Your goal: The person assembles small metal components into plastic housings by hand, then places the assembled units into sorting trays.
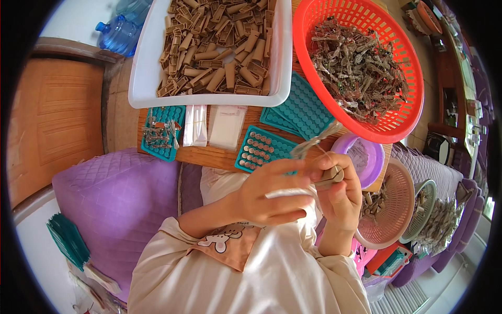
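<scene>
1. Small tan tube piece [330, 176] sits pinched in my right hand [340, 196], raised over my lap, just in front of the tabletop [209, 155] edge.
2. Right grip: fingers curled tight around the tube piece, thumb on top. Closed on it.
3. Thin silvery wire bundle [312, 145] sticks up and left from between my two hands, touching the fingertips; which hand really has it, can't tell.
4. My left hand [272, 193] is against the right one, fingers bent, thumb and forefinger meeting at the tube piece end. A thin white strip [285, 192] runs across its fingers. Grip nearly closed, pinching at the same spot.
5. Just behind the hands: teal tray [259, 149] with round metal pieces in its holes, on the tabletop.
6. Right of that, a purple bowl [368, 157], near my right hand.
7. Further back: white bin [209, 97] full of tan tube pieces, and a red basket [397, 125] holding a tangled grey wire-part heap.
8. Left on the tabletop: two clear bags [214, 125], and another teal tray [162, 131] with wire parts on it.
9. Far right: pink sieve basket [395, 209] with some pieces in it, beside my right wrist.
10. Purple cushion [115, 199] left of my arm.
</scene>
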`<state>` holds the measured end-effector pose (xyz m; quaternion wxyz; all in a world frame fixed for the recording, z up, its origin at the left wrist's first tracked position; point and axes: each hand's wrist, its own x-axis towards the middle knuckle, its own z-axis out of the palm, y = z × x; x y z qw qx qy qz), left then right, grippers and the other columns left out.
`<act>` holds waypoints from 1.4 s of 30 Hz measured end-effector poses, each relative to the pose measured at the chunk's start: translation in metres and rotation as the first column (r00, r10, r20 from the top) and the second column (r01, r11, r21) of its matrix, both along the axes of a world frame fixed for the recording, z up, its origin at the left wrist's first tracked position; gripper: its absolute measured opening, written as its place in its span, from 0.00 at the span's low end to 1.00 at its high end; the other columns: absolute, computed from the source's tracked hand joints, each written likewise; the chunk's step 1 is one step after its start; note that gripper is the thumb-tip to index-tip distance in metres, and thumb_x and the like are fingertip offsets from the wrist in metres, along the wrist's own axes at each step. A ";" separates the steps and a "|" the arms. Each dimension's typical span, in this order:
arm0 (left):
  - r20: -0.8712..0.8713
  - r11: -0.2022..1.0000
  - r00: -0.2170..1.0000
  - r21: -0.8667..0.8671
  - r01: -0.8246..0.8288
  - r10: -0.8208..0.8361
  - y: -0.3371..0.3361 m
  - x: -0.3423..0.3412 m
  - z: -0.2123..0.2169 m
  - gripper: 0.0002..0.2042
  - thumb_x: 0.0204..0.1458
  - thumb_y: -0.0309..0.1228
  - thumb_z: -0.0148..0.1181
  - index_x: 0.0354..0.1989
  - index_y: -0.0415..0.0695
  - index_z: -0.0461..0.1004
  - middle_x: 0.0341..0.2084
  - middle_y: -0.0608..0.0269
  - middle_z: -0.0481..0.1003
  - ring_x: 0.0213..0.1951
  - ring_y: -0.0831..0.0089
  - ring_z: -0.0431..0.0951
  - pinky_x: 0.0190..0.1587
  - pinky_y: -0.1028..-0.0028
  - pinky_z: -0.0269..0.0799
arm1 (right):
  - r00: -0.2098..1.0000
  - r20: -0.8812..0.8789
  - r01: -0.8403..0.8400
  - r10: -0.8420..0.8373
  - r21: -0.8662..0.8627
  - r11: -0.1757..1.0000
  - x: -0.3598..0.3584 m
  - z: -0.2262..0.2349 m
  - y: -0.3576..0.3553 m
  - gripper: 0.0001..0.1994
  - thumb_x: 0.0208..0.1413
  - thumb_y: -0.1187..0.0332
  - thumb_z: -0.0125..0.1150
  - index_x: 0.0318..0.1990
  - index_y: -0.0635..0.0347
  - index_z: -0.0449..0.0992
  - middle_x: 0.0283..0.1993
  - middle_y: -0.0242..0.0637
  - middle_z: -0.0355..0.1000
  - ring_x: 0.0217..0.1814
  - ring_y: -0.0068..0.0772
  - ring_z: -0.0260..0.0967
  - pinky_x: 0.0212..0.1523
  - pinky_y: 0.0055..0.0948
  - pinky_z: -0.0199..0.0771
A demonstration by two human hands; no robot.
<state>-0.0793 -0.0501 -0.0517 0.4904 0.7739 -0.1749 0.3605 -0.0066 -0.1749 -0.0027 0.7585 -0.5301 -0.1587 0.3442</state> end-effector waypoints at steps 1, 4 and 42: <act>-0.116 0.985 0.992 -0.169 0.025 -0.045 0.000 -0.003 0.001 0.18 0.35 0.32 0.63 0.37 0.44 0.69 0.43 0.55 0.63 0.48 0.56 0.64 0.48 0.60 0.63 | 0.992 0.112 0.049 -0.051 0.017 0.999 0.000 -0.002 0.001 0.23 0.50 0.50 0.46 0.37 0.65 0.64 0.31 0.33 0.63 0.35 0.25 0.58 0.36 0.24 0.59; -0.150 0.957 0.984 -0.284 0.055 -0.100 0.001 0.008 0.008 0.20 0.37 0.34 0.61 0.38 0.38 0.66 0.40 0.50 0.65 0.46 0.58 0.66 0.46 0.63 0.63 | 0.931 0.362 0.034 -0.044 0.032 0.999 0.001 -0.011 0.000 0.21 0.50 0.50 0.45 0.35 0.63 0.64 0.30 0.33 0.61 0.34 0.25 0.57 0.35 0.24 0.57; -0.482 0.545 0.746 0.816 0.191 0.460 0.198 0.187 -0.028 0.13 0.35 0.19 0.55 0.34 0.42 0.70 0.30 0.60 0.69 0.35 0.62 0.71 0.37 0.69 0.69 | 0.544 0.753 0.435 0.369 -0.630 0.644 0.155 0.015 -0.039 0.11 0.45 0.74 0.52 0.39 0.64 0.68 0.30 0.41 0.70 0.32 0.31 0.69 0.30 0.25 0.67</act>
